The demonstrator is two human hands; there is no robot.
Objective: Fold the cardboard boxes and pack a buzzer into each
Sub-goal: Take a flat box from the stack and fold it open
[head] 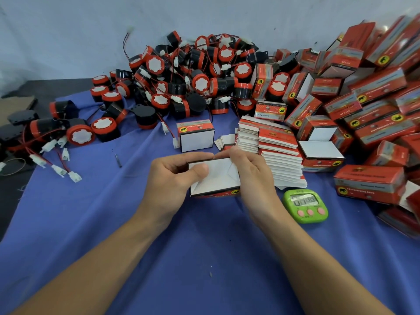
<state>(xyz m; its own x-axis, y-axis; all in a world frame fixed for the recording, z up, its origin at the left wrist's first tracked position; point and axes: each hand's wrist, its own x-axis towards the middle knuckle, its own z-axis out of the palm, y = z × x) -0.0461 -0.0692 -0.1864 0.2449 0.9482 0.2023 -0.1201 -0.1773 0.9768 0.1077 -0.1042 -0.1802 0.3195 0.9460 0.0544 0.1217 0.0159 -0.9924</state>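
Observation:
A small red cardboard box (218, 178) with white end flaps is held between both hands above the blue cloth. My left hand (172, 178) grips its left side, thumb pressing on the white flap. My right hand (250, 171) grips the right side, fingers curled over the top edge. Behind them a folded box (196, 137) stands on the cloth. A stack of flat unfolded boxes (272, 151) lies to the right. A large pile of red-and-black buzzers (186, 85) with wires and white plugs fills the back.
A heap of packed red boxes (363, 105) covers the right side. A green digital timer (305, 205) lies by my right wrist. A small metal bit (118, 160) lies on the blue cloth (113, 223). Loose buzzers (79, 133) with trailing plugs lie at left.

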